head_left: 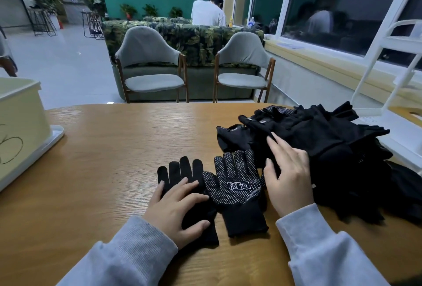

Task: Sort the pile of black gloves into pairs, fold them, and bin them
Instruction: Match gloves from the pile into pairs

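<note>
Head view: left hand (175, 208) lies flat, fingers spread, pressing on a plain glove (182, 171) on the table (102, 148). The glove's fingertips stick out beyond the hand, its cuff runs back under the thumb. Just right of that hand, touching the plain glove's edge, a dotted glove (237, 192) lies palm up, white logo showing, cuff toward the person. Right hand (287, 176) sits just right of the dotted glove, fingers straight and loosely apart, resting on the near-left edge of the pile (331, 148). The pile spreads right of and beyond that hand, a heap of black gloves, some dotted. Bin (20, 130), pale yellow, stands well left of the left hand on a white tray (53, 137). White rack (388, 68) stands beyond the pile, far right of the right hand. Grey sleeves (127, 253) cover both forearms.
</note>
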`<state>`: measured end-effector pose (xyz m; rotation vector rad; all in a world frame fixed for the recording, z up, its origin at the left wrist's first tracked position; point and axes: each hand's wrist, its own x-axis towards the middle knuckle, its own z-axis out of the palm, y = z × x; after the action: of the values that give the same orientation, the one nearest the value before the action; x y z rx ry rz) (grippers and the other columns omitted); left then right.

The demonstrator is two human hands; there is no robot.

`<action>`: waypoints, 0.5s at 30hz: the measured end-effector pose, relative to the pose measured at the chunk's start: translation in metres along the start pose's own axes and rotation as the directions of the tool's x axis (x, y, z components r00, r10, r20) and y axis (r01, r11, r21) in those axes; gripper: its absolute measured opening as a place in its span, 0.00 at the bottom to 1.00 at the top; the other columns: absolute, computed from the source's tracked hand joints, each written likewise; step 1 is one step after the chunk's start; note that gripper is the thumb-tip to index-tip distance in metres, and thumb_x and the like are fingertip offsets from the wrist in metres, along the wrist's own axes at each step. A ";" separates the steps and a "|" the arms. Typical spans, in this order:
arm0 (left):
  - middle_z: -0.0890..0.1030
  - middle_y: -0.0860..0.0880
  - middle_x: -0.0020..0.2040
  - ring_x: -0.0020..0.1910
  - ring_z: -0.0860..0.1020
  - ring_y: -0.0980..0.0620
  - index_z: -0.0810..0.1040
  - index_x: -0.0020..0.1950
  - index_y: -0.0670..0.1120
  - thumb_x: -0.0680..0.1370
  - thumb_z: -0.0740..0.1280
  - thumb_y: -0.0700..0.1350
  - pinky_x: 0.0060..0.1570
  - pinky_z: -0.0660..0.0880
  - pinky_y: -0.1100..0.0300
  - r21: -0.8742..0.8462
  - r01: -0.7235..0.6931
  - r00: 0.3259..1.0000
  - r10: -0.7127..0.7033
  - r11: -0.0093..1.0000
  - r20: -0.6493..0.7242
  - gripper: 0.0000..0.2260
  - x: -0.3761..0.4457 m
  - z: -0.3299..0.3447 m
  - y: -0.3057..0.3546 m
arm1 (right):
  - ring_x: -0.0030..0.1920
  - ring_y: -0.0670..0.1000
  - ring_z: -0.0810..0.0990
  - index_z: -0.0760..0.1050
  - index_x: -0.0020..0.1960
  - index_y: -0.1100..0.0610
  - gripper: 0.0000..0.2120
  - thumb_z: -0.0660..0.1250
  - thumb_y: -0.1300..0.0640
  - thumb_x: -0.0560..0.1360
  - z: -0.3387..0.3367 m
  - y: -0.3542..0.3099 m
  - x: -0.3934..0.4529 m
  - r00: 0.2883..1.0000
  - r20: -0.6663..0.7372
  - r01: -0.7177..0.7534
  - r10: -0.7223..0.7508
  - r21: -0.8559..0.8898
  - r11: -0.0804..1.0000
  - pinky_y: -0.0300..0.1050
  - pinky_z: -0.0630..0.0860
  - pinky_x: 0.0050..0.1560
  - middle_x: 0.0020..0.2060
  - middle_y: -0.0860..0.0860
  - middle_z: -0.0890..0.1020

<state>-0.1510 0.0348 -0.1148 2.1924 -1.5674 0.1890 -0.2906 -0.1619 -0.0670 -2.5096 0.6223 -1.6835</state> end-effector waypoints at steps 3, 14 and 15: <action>0.66 0.61 0.68 0.68 0.61 0.63 0.61 0.65 0.66 0.69 0.59 0.64 0.69 0.58 0.43 -0.193 0.013 0.994 -0.034 0.981 -0.106 0.25 0.006 -0.006 0.000 | 0.49 0.53 0.72 0.77 0.60 0.64 0.20 0.63 0.71 0.69 0.001 -0.012 0.007 0.997 0.011 0.081 -0.082 0.049 0.996 0.33 0.64 0.61 0.60 0.54 0.78; 0.72 0.59 0.64 0.56 0.79 0.54 0.67 0.65 0.65 0.73 0.69 0.47 0.50 0.74 0.68 -0.647 -0.194 0.866 -0.180 0.737 -0.466 0.24 0.040 -0.024 -0.004 | 0.46 0.56 0.77 0.78 0.59 0.61 0.20 0.63 0.73 0.71 0.024 -0.040 0.025 0.915 0.181 0.297 -0.361 0.303 0.906 0.47 0.75 0.53 0.60 0.49 0.79; 0.72 0.57 0.64 0.59 0.77 0.53 0.70 0.63 0.61 0.74 0.67 0.47 0.53 0.74 0.66 -0.597 -0.207 0.859 -0.149 0.775 -0.490 0.20 0.041 -0.024 -0.007 | 0.46 0.56 0.77 0.78 0.59 0.61 0.20 0.62 0.73 0.71 0.027 -0.040 0.027 0.902 0.204 0.310 -0.382 0.311 0.899 0.48 0.75 0.52 0.60 0.49 0.79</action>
<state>-0.1271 0.0111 -0.0800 1.4202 -1.1291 0.1975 -0.2462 -0.1394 -0.0437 -2.6788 -0.0880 -1.3649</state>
